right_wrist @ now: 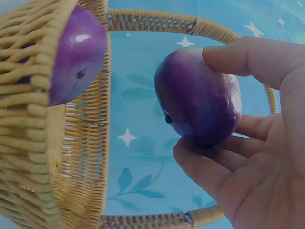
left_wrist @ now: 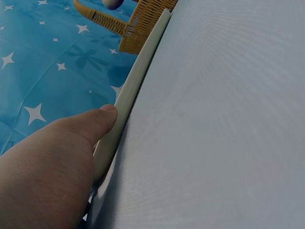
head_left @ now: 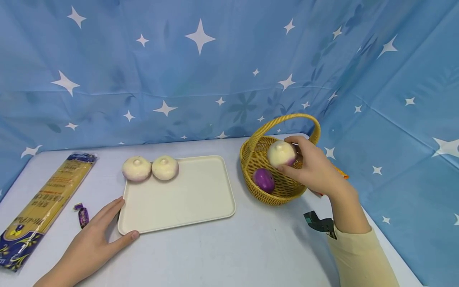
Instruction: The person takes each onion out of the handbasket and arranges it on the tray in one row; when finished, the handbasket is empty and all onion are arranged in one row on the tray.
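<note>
My right hand (head_left: 315, 167) grips a white-and-purple turnip (head_left: 281, 154) above the woven basket (head_left: 252, 191), inside the handle's arch. In the right wrist view, thumb and fingers hold the turnip (right_wrist: 200, 95) by its sides, its purple end with a dark stub exposed. Another turnip (head_left: 264, 180), purple side showing, lies in the basket. My left hand (head_left: 91, 237) rests at the near left corner of a cream tray (head_left: 179, 199), fingers extended along its left side. The thumb touches the tray's rim (left_wrist: 128, 98) in the left wrist view. Two turnips, one (head_left: 136, 168) beside another (head_left: 165, 167), sit at the tray's far left corner.
A long pack of spaghetti (head_left: 46, 203) lies at the table's left. Between it and the left hand is a purple-wrapped candy (head_left: 83, 215). Something orange-red (head_left: 340, 172) is partly hidden behind the right wrist. A blue starred curtain (head_left: 201, 79) borders the table behind and right.
</note>
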Demonstrator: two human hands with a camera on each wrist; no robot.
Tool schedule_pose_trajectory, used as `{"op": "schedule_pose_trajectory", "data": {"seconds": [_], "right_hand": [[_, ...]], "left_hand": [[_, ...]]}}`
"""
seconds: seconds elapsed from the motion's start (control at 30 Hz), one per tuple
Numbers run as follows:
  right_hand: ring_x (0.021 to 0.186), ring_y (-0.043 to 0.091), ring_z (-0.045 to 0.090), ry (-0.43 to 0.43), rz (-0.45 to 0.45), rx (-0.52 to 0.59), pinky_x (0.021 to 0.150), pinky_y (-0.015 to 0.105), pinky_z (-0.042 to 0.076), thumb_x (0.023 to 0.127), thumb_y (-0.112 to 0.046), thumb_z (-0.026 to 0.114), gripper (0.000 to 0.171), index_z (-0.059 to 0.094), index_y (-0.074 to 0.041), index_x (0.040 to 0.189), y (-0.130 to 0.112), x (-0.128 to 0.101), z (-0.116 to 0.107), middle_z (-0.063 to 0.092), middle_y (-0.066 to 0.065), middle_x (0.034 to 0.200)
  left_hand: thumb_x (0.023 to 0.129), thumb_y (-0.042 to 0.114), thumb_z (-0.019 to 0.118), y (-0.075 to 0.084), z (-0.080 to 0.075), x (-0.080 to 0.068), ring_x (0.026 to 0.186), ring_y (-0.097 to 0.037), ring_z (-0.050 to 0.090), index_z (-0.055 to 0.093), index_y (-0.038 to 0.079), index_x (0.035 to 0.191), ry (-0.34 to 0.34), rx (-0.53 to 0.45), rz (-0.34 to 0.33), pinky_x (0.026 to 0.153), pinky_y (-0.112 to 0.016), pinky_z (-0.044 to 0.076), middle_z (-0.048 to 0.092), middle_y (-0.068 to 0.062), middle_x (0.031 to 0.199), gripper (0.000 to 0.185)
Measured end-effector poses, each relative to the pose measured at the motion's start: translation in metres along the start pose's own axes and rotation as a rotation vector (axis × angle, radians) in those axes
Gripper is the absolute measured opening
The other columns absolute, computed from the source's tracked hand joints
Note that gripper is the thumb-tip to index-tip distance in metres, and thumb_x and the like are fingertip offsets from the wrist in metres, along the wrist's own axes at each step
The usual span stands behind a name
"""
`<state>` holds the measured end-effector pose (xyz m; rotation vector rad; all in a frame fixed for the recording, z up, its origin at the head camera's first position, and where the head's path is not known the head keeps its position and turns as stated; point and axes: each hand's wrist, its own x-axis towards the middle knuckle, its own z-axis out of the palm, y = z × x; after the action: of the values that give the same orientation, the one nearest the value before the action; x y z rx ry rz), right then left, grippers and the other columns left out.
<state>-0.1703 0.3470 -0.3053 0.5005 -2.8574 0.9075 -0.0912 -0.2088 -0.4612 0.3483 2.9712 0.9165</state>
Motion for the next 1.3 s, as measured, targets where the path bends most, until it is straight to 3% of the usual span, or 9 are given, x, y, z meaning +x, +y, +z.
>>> {"op": "schedule_pose_trajectory", "data": {"seconds": [0.5, 0.73, 0.93, 1.3], "right_hand": [[0.117, 0.029, 0.068, 0.045, -0.114, -0.018, 0.097, 0.056, 0.058, 0.094, -0.020, 0.089, 0.070, 0.051, -0.008, 0.152, -0.024, -0.012, -0.008, 0.062, 0.009, 0.140], [0.121, 0.022, 0.065, 0.078, -0.181, -0.029, 0.098, 0.047, 0.059, 0.090, -0.010, 0.090, 0.068, 0.054, -0.009, 0.147, -0.037, -0.015, -0.004, 0.060, 0.004, 0.143], [0.118, 0.019, 0.066, 0.096, -0.236, -0.037, 0.093, 0.050, 0.062, 0.088, -0.011, 0.089, 0.068, 0.055, -0.012, 0.147, -0.048, -0.017, 0.002, 0.062, 0.001, 0.141], [0.121, 0.023, 0.065, 0.071, -0.192, -0.052, 0.096, 0.054, 0.063, 0.090, -0.021, 0.086, 0.069, 0.053, -0.013, 0.150, -0.057, -0.013, 0.017, 0.061, 0.003, 0.145]], "left_hand": [[0.094, 0.060, 0.083, 0.000, -0.001, 0.001, 0.150, -0.059, 0.039, 0.031, 0.003, 0.171, 0.005, 0.006, 0.004, 0.105, -0.083, 0.041, 0.035, -0.027, 0.172, 0.109], [0.094, 0.060, 0.083, 0.000, -0.001, 0.000, 0.150, -0.059, 0.038, 0.030, 0.004, 0.172, -0.001, -0.007, -0.001, 0.106, -0.083, 0.040, 0.034, -0.027, 0.172, 0.110], [0.094, 0.060, 0.082, 0.000, 0.001, -0.001, 0.150, -0.059, 0.038, 0.030, 0.003, 0.172, -0.008, -0.005, -0.007, 0.106, -0.083, 0.040, 0.034, -0.028, 0.172, 0.109], [0.094, 0.061, 0.083, 0.000, 0.001, 0.000, 0.150, -0.059, 0.038, 0.030, 0.004, 0.172, 0.003, -0.003, -0.006, 0.107, -0.083, 0.040, 0.034, -0.028, 0.171, 0.110]]}}
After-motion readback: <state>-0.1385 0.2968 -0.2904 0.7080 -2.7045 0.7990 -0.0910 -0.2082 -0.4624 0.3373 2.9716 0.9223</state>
